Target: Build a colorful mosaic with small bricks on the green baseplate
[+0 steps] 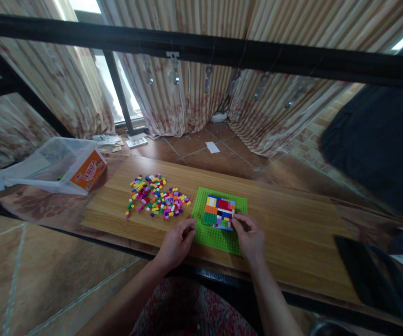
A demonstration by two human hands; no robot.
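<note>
A green studded baseplate lies on the wooden board, with a block of many-coloured toy bricks built up near its middle. My right hand is pinched at the right edge of that block; whatever sits between the fingertips is too small to tell. Beside the plate's left edge, my left hand is curled with thumb and fingers close together. Its fingertips reach the plate's edge, and I cannot see what they hold, if anything. Left of the plate spreads a pile of loose toy bricks in mixed colours.
A clear plastic bin with an orange label stands at the far left. The wooden board extends to the right, where a dark flat object lies. A black metal bar crosses ahead, before striped curtains.
</note>
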